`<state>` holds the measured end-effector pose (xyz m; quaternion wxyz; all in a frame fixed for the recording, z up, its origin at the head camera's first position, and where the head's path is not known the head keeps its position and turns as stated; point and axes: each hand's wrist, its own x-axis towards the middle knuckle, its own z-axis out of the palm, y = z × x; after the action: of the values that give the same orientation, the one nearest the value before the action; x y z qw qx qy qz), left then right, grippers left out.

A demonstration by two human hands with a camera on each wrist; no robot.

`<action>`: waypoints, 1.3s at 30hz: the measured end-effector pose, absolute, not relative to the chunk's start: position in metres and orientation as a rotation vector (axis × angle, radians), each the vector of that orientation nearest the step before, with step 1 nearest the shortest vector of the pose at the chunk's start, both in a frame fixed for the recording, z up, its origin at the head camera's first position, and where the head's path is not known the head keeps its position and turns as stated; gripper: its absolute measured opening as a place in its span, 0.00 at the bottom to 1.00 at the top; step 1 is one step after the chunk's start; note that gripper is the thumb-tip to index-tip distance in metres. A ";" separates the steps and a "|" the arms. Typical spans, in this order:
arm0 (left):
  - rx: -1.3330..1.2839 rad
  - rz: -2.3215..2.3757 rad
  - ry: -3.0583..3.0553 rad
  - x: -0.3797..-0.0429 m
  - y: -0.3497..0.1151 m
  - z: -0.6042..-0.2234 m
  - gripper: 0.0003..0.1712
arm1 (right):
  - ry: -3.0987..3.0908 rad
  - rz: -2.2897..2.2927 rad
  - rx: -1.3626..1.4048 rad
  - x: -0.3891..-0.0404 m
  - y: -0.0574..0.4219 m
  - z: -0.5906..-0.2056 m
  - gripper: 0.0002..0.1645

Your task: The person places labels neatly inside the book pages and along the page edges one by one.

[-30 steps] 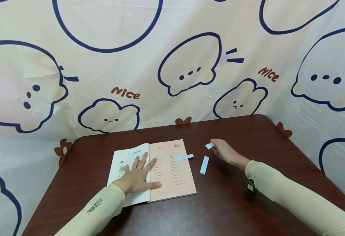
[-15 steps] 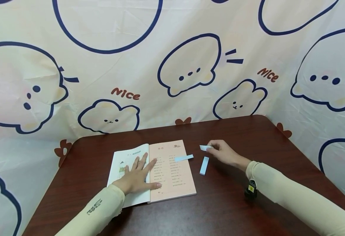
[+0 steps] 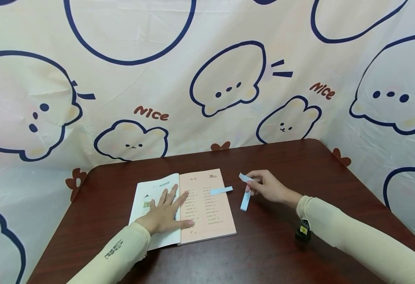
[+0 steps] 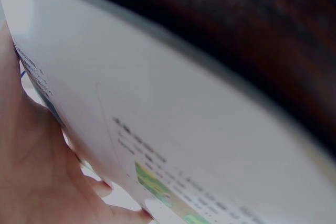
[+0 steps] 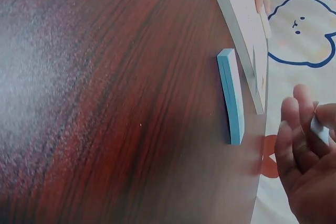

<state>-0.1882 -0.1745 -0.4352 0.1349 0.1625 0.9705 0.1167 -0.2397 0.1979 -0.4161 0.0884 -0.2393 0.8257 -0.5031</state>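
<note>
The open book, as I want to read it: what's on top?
The left hand rests across both pages; a blue strip overlaps the right page. Any print beneath them is hidden.

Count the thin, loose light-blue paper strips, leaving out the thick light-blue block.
2. One light-blue strip lies across the right edge of the open white-and-pink book; the right hand pinches the other strip. The thick block may be a stack hiding more.
</note>
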 end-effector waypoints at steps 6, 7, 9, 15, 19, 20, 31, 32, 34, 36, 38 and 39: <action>0.465 0.341 2.805 -0.187 -0.174 -0.434 0.60 | 2.472 -1.516 -0.702 -0.237 0.196 -0.418 0.16; 0.464 0.341 2.805 -0.187 -0.174 -0.434 0.60 | 2.481 -1.517 -0.700 -0.236 0.195 -0.419 0.16; 0.462 0.339 2.803 -0.187 -0.174 -0.433 0.60 | 2.502 -1.517 -0.698 -0.236 0.195 -0.419 0.17; 0.461 0.329 2.802 -0.189 -0.174 -0.435 0.61 | 2.539 -1.483 -0.698 -0.235 0.194 -0.417 0.18; 0.462 0.321 2.804 -0.191 -0.174 -0.436 0.61 | 2.536 -1.467 -0.676 -0.234 0.193 -0.415 0.16; 0.464 0.323 2.806 -0.192 -0.174 -0.437 0.61 | 2.536 -1.463 -0.661 -0.234 0.193 -0.415 0.16; 0.460 0.315 2.805 -0.193 -0.174 -0.437 0.61 | 2.529 -1.453 -0.566 -0.232 0.195 -0.413 0.16; 0.456 0.312 2.803 -0.193 -0.174 -0.437 0.61 | 2.524 -1.450 -0.574 -0.232 0.195 -0.413 0.16; 0.456 0.316 2.803 -0.192 -0.174 -0.438 0.61 | 2.509 -1.451 -0.579 -0.231 0.195 -0.413 0.16; 0.458 0.318 2.805 -0.191 -0.174 -0.438 0.61 | 2.497 -1.452 -0.575 -0.231 0.196 -0.413 0.17; 0.459 0.322 2.806 -0.191 -0.175 -0.438 0.61 | 2.491 -1.446 -0.564 -0.231 0.196 -0.413 0.18; 0.461 0.325 2.807 -0.191 -0.175 -0.438 0.61 | 2.493 -1.441 -0.553 -0.232 0.196 -0.414 0.18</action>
<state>-0.1908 -0.1746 -0.4384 0.1387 0.1596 0.9709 0.1123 -0.2316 0.1964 -0.4137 0.1046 -0.1874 0.8455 -0.4889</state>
